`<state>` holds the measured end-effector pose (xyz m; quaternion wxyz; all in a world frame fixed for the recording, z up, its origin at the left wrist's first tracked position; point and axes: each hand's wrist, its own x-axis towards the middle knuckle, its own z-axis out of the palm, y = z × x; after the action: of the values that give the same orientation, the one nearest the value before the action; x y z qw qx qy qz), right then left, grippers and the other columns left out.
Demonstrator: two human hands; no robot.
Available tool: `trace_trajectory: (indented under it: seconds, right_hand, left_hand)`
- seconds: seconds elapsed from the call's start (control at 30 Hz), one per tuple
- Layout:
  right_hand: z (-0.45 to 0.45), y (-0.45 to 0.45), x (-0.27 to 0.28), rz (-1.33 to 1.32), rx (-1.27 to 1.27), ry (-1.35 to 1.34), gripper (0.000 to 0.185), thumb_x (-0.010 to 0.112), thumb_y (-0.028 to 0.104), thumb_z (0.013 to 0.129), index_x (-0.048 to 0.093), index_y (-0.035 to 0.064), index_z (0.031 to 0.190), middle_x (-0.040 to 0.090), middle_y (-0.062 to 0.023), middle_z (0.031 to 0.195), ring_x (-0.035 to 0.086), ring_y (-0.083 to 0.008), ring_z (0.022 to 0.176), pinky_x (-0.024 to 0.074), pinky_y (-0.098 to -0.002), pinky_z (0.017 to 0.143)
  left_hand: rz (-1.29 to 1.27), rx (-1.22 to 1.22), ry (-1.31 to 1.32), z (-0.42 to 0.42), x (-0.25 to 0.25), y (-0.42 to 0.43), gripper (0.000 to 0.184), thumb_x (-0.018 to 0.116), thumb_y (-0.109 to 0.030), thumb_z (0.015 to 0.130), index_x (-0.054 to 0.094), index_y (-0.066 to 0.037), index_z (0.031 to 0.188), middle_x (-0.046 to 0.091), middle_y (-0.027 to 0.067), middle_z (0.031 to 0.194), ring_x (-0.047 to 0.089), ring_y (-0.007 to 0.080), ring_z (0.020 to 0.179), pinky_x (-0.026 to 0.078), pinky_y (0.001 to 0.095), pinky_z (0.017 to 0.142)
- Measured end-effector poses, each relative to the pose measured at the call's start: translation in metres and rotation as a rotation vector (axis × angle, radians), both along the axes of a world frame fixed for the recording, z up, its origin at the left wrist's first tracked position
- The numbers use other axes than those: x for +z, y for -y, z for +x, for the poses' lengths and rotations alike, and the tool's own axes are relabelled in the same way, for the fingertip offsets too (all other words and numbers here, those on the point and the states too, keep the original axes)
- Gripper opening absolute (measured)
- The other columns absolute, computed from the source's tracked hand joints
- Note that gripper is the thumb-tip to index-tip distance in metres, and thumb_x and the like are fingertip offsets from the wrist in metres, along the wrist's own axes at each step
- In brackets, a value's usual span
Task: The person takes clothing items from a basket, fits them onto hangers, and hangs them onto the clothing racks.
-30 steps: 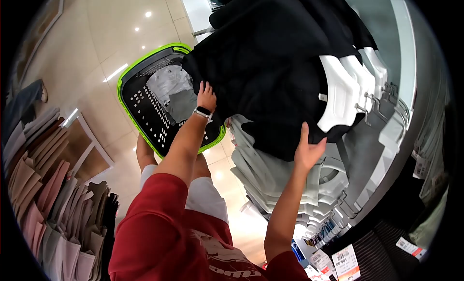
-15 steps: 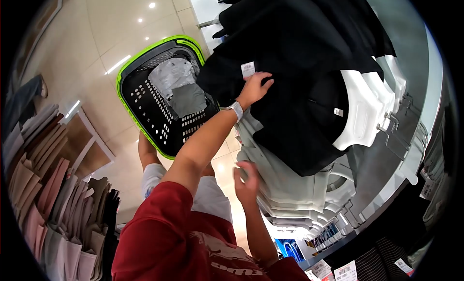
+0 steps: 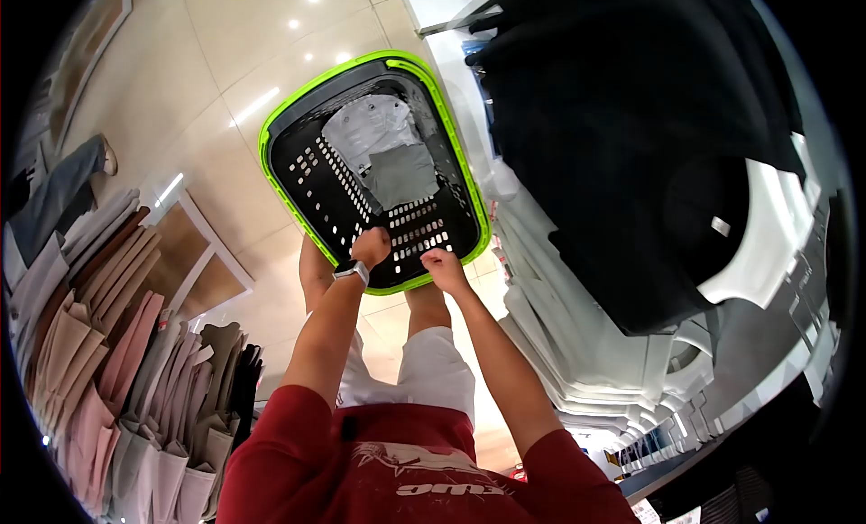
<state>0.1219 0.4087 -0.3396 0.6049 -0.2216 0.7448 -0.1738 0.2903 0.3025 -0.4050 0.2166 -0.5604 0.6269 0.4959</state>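
Observation:
My left hand [image 3: 371,247], with a watch [image 3: 352,271] on its wrist, is closed in a loose fist above the near part of a shopping basket [image 3: 290,188]. The basket is black with a bright green rim. To its right, over the near right part of the basket, my right hand [image 3: 445,269] also has its fingers curled in. Nothing shows in either hand. Inside the basket lie a clear plastic-wrapped item [image 3: 365,123] and a folded grey cloth item [image 3: 403,176]. Black shirts [image 3: 622,145] hang at the right on white hangers [image 3: 758,244], apart from both hands.
Pale grey garments [image 3: 586,335] hang below the black shirts along the right rack. Rows of beige, pink and grey clothes [image 3: 135,344] hang at the left. A person's leg [image 3: 68,186] shows at the far left. The floor [image 3: 225,37] is shiny tile.
My left hand has let go of the black shirt near its tag and moved down over the basket. My right hand has risen beside it. The view has shifted, with the shirts farther right.

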Motion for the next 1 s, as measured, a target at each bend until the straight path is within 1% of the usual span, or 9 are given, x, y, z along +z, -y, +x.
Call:
trace_trajectory:
  seconds: [0.1, 0.23, 0.3, 0.53, 0.63, 0.67, 0.8, 0.9, 1.0]
  right_hand:
    - [0.005, 0.007, -0.044, 0.138, 0.169, -0.146, 0.018, 0.066, 0.019, 0.078, 0.069, 0.0053, 0.089, 0.068, -0.0153, 0.088, 0.065, -0.0317, 0.085, 0.0509, -0.0373, 0.078]
    - [0.002, -0.014, -0.161, 0.087, 0.307, -0.187, 0.024, 0.069, 0.02, 0.073, 0.07, 0.0085, 0.094, 0.066, -0.0177, 0.094, 0.063, -0.0322, 0.093, 0.0493, -0.0357, 0.084]
    - [-0.004, -0.004, -0.2, 0.155, 0.291, -0.327, 0.026, 0.07, 0.02, 0.072, 0.07, 0.0088, 0.096, 0.06, -0.0193, 0.109, 0.056, -0.0328, 0.107, 0.0456, -0.0359, 0.092]
    - [-0.017, 0.052, -0.299, 0.431, 0.209, -0.184, 0.05, 0.071, 0.027, 0.071, 0.063, 0.0122, 0.119, 0.012, -0.0208, 0.151, 0.026, -0.0315, 0.137, 0.0266, -0.0334, 0.11]
    - [-0.008, 0.048, -0.327, 0.304, 0.112, -0.236, 0.047, 0.075, 0.022, 0.067, 0.066, 0.0034, 0.109, 0.059, -0.0197, 0.119, 0.059, -0.0286, 0.108, 0.0461, -0.0353, 0.091]
    - [-0.001, 0.045, -0.326, 0.204, 0.052, -0.354, 0.039, 0.077, 0.02, 0.065, 0.068, 0.0025, 0.099, 0.069, -0.0166, 0.093, 0.066, -0.0292, 0.088, 0.0508, -0.0357, 0.08]
    - [0.02, 0.063, -0.262, 0.115, -0.11, -0.422, 0.023, 0.073, 0.018, 0.064, 0.061, 0.004, 0.079, 0.063, -0.0171, 0.07, 0.062, -0.0356, 0.072, 0.0488, -0.042, 0.067]
    - [0.045, 0.056, -0.191, -0.156, -0.22, -0.492, 0.022, 0.066, 0.003, 0.065, 0.044, 0.0039, 0.066, 0.049, -0.0144, 0.058, 0.052, -0.0346, 0.056, 0.0424, -0.0418, 0.055]
    - [0.074, 0.06, -0.057, -0.336, -0.24, -0.403, 0.021, 0.062, 0.001, 0.067, 0.041, 0.0043, 0.063, 0.042, -0.0131, 0.053, 0.044, -0.0301, 0.048, 0.0383, -0.0358, 0.048]
  left_hand:
    - [0.014, -0.073, 0.076, 0.018, 0.005, 0.005, 0.019, 0.054, -0.016, 0.075, 0.067, -0.008, 0.085, 0.067, 0.0184, 0.085, 0.065, 0.0369, 0.081, 0.053, 0.045, 0.073]
    - [0.009, -0.139, 0.102, 0.023, -0.036, 0.002, 0.017, 0.053, -0.016, 0.077, 0.067, -0.01, 0.085, 0.067, 0.0176, 0.086, 0.064, 0.0373, 0.082, 0.052, 0.046, 0.075]
    - [-0.001, -0.185, 0.108, 0.018, -0.061, -0.002, 0.017, 0.053, -0.017, 0.077, 0.065, -0.008, 0.084, 0.066, 0.0183, 0.087, 0.065, 0.0375, 0.081, 0.052, 0.0469, 0.074]
    - [0.003, -0.186, 0.061, -0.012, -0.114, -0.005, 0.019, 0.054, -0.019, 0.08, 0.064, -0.005, 0.086, 0.066, 0.0168, 0.088, 0.065, 0.0362, 0.082, 0.052, 0.0457, 0.074]
    - [0.0, -0.211, 0.026, -0.011, -0.116, -0.004, 0.019, 0.054, -0.02, 0.081, 0.064, -0.004, 0.087, 0.066, 0.016, 0.089, 0.065, 0.0358, 0.082, 0.053, 0.0455, 0.074]
    - [0.026, -0.235, 0.059, -0.012, -0.112, -0.002, 0.019, 0.053, -0.019, 0.081, 0.064, -0.005, 0.086, 0.066, 0.0158, 0.088, 0.065, 0.0357, 0.081, 0.053, 0.0453, 0.074]
    - [0.131, -0.015, 0.134, -0.01, -0.09, 0.008, 0.031, 0.051, -0.03, 0.086, 0.065, -0.002, 0.087, 0.066, 0.0217, 0.09, 0.065, 0.0375, 0.085, 0.052, 0.0453, 0.077]
    - [0.275, 0.531, 0.076, 0.013, -0.132, -0.03, 0.057, 0.043, -0.048, 0.092, 0.065, 0.005, 0.088, 0.065, 0.0248, 0.085, 0.065, 0.0363, 0.084, 0.051, 0.0448, 0.077]
    - [0.864, 1.082, 0.131, 0.009, -0.06, 0.016, 0.091, 0.04, -0.073, 0.081, 0.051, 0.008, 0.12, 0.061, 0.0229, 0.107, 0.059, 0.0365, 0.101, 0.043, 0.0479, 0.092]
